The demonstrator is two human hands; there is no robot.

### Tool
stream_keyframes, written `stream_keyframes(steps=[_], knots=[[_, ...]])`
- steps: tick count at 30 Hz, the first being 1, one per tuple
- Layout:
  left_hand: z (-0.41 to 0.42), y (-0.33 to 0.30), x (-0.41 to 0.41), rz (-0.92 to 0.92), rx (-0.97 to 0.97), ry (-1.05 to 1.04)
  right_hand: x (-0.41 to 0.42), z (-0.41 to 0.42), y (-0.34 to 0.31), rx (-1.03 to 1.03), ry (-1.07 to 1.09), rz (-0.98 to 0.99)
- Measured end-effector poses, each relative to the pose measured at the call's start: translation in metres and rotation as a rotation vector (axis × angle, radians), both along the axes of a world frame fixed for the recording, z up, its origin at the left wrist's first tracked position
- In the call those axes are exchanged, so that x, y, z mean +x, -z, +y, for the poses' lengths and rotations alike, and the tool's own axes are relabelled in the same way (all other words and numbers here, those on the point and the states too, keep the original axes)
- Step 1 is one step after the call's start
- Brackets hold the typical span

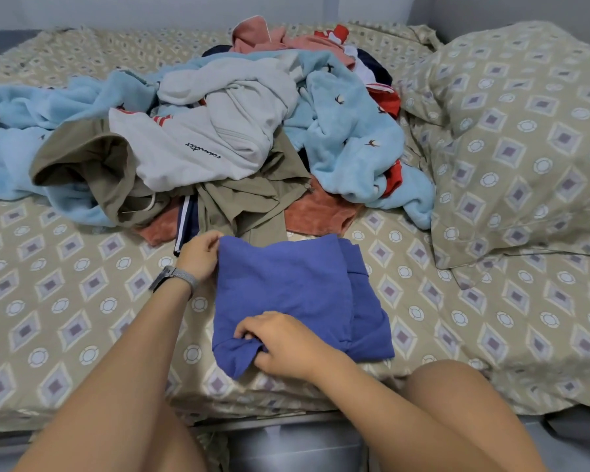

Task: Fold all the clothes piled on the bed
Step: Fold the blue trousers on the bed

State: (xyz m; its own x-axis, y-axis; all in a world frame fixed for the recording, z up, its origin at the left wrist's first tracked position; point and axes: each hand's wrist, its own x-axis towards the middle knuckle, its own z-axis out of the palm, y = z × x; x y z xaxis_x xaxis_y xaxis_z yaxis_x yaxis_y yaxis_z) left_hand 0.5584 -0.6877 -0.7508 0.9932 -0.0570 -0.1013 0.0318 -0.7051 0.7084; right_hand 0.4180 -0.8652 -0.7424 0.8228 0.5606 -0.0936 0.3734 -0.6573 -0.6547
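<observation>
- Blue garment (286, 294) lies partly folded on the bed (82, 301), close to the near edge, roughly mid-width, just in front of the pile.
- Left hand (200, 255) pinches the garment's far-left corner; fingers (215, 238) curled onto the fabric edge. Watch (171, 277) with a mesh band on that wrist.
- Right hand (280, 345) grips the near-left corner, fingers clenched around a bunched bit of cloth at the near edge of the garment.
- Garment's right side shows a second layer sticking out past the top layer, edges not aligned.
- Unfolded pile (218, 131) sits behind it, spanning the middle of the bed toward the far edge.
- In the pile: light-blue fleece blanket (348, 131) with small dark motifs, spread left to right; white hoodie (198, 144) with dark script on top; khaki garment (92, 165) at the pile's near-left, more khaki running down the middle; rust-pink towel-like piece (321, 212) at the near side; navy piece with white stripe (184, 226) touching the left hand's area; pink item (252, 35) and red-and-white bits at the far side.
- Pillow (525, 131) in the same patterned fabric as the sheet, at the right edge of the bed, touching the blanket.
- Person's bare knee (457, 396) at the bed's near edge, right of the garment.
</observation>
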Motion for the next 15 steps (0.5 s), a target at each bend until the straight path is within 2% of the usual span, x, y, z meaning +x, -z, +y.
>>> stream_keyframes(steps=[4, 7, 9, 11, 12, 13, 15], knots=[[-0.007, 0.004, 0.005, -0.11, 0.243, -0.057, -0.006, -0.002, 0.007, 0.012, -0.042, -0.001], [-0.02, -0.002, 0.002, -0.17, 0.148, -0.177, -0.005, -0.005, 0.004, 0.01, -0.077, 0.051], [-0.031, -0.013, -0.01, -0.271, 0.133, -0.182, 0.003, -0.01, -0.004, 0.07, -0.016, 0.058], [-0.044, -0.023, -0.031, -0.379, 0.152, -0.033, 0.017, -0.019, -0.009, 0.09, 0.143, -0.113], [-0.051, -0.025, -0.045, -0.373, 0.172, 0.084, 0.024, -0.026, -0.009, 0.031, 0.228, -0.187], [-0.058, -0.025, -0.061, -0.304, 0.218, 0.196, 0.03, -0.035, -0.007, -0.074, 0.293, -0.209], [-0.065, -0.014, -0.089, -0.094, 0.444, 0.355, 0.035, -0.053, 0.002, -0.32, 0.345, -0.159]])
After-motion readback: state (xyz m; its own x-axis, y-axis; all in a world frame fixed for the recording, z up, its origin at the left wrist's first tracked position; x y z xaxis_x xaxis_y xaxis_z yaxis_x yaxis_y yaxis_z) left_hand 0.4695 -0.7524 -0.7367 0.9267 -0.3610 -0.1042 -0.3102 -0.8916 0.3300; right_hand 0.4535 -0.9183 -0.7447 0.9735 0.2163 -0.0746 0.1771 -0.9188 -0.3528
